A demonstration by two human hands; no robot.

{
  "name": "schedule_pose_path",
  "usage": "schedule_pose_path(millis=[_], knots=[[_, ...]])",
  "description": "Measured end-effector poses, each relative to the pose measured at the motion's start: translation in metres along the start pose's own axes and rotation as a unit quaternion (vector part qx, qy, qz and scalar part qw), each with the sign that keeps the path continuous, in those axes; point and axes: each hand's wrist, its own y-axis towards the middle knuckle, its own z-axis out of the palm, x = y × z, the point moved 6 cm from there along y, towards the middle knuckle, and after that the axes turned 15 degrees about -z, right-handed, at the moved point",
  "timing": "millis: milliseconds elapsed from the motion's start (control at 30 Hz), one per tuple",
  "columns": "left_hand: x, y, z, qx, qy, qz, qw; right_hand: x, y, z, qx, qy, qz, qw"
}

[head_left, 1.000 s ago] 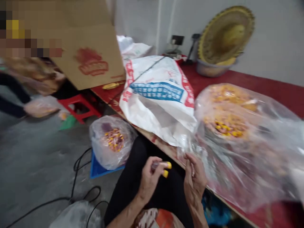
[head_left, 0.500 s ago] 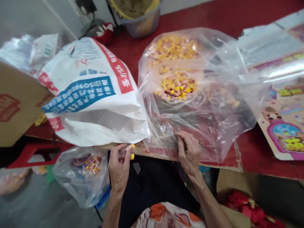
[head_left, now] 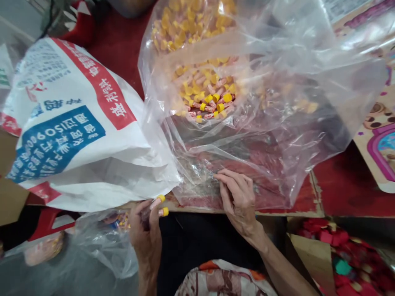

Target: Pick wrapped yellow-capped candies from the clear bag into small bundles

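Note:
My left hand (head_left: 145, 230) is closed round two small pink tubes with yellow caps (head_left: 160, 205), held just below the table's front edge. My right hand (head_left: 237, 197) rests on the near flap of a large clear plastic bag (head_left: 277, 102), its fingers curled and pinching the film. Deep in that bag lies a heap of several more yellow-capped tubes (head_left: 210, 100). A white woven sack (head_left: 70, 127) with red and blue print lies to the left, touching the clear bag.
The red table (head_left: 339, 189) carries printed cardboard sheets (head_left: 379, 139) at the right. Below the table edge, a smaller clear bag (head_left: 101, 242) with similar tubes hangs at the left. A box of red pieces (head_left: 333, 238) sits low right. A brown carton (head_left: 9, 197) stands far left.
The view has tilted down and moved closer to the clear bag. My left hand stays shut on the tubes; my right hand has crept slightly further onto the bag's flap.

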Motion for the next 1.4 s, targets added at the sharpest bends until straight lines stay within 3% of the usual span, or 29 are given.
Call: schedule_pose_path(millis=[200, 367, 500, 567, 700, 767, 833, 933, 1000, 1067, 1133, 1233, 1333, 1400], knots=[[-0.013, 0.006, 0.015, 0.084, 0.060, 0.075, 0.992, 0.000, 0.001, 0.003, 0.014, -0.013, 0.003, 1.000], [-0.025, -0.002, 0.006, 0.024, 0.033, 0.133, 0.990, 0.000, 0.000, 0.005, 0.029, -0.032, 0.008, 0.999], [-0.035, -0.020, 0.016, 0.085, 0.015, 0.196, 0.977, -0.001, -0.003, 0.007, 0.038, -0.058, 0.012, 0.998], [-0.037, -0.023, 0.013, 0.078, -0.007, 0.196, 0.977, -0.001, -0.004, 0.008, 0.039, -0.066, 0.004, 0.997], [-0.027, -0.016, 0.003, 0.018, -0.061, 0.144, 0.988, 0.001, -0.004, 0.008, 0.032, -0.056, -0.021, 0.998], [-0.015, -0.008, 0.010, 0.057, -0.076, 0.087, 0.992, 0.002, -0.004, 0.008, 0.025, -0.047, -0.027, 0.998], [0.003, 0.000, 0.019, 0.113, -0.115, -0.014, 0.987, 0.001, -0.005, 0.007, 0.024, -0.045, -0.028, 0.998], [0.025, 0.000, 0.029, 0.172, -0.225, -0.167, 0.944, 0.001, -0.005, 0.008, 0.027, -0.050, -0.039, 0.998], [0.028, -0.003, 0.031, 0.169, -0.268, -0.191, 0.929, 0.003, -0.005, 0.009, 0.025, -0.055, -0.048, 0.997], [0.020, -0.003, 0.029, 0.132, -0.250, -0.124, 0.951, 0.004, -0.005, 0.009, 0.018, -0.063, -0.053, 0.996], [0.002, -0.004, 0.026, 0.090, -0.199, -0.004, 0.976, 0.004, -0.005, 0.009, 0.011, -0.071, -0.058, 0.996], [-0.021, -0.007, 0.020, 0.025, -0.159, 0.131, 0.978, 0.003, -0.005, 0.011, 0.008, -0.077, -0.068, 0.995], [-0.027, -0.009, 0.014, -0.051, -0.152, 0.159, 0.974, 0.002, -0.006, 0.012, 0.009, -0.080, -0.073, 0.994], [-0.023, -0.009, 0.016, -0.067, -0.150, 0.156, 0.974, 0.002, -0.006, 0.013, 0.010, -0.083, -0.075, 0.994]])
